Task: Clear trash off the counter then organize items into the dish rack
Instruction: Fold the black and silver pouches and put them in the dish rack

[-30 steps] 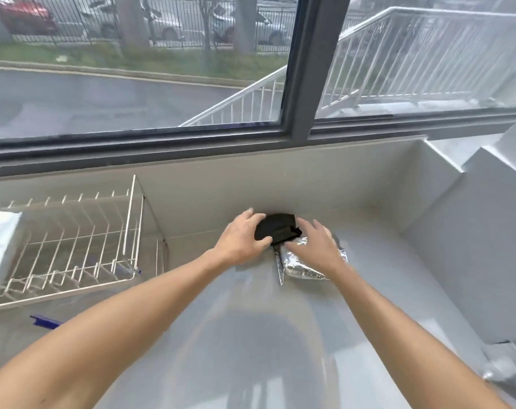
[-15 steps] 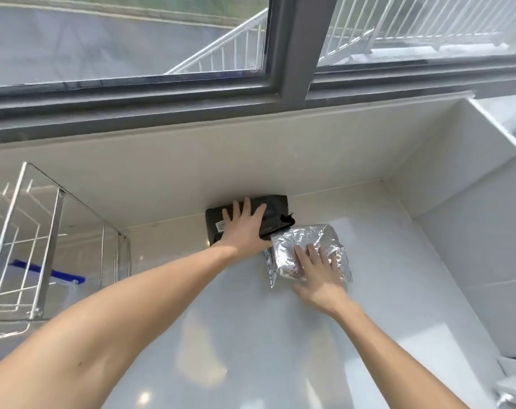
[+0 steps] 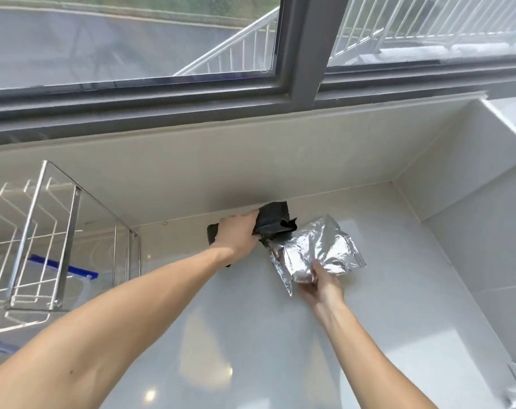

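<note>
from the head camera i look down on the pale counter [image 3: 251,335], which runs back to a low wall under a window [image 3: 162,39]. my left hand [image 3: 237,234] reaches to the far edge of the counter and is closed around a crumpled black wrapper [image 3: 276,221], gripping it from the left side; the wrapper's far corner touches the base of the back wall, and a dark edge of it shows past my wrist on the left. my right hand [image 3: 320,283] holds a crinkled silver foil packet [image 3: 318,252] from its near side, thumb on top and the other fingers curled underneath. the packet is tilted, its far end raised toward the black wrapper, and the two pieces of trash touch or nearly touch where they meet; i cannot tell which. whether the foil packet's near corner rests on the counter i cannot tell. to the left stands the wire dish rack [image 3: 44,237], well apart from both hands, with something blue [image 3: 62,268] lying behind its metal end frame. at the far right a tiled ledge steps up from the counter.
</note>
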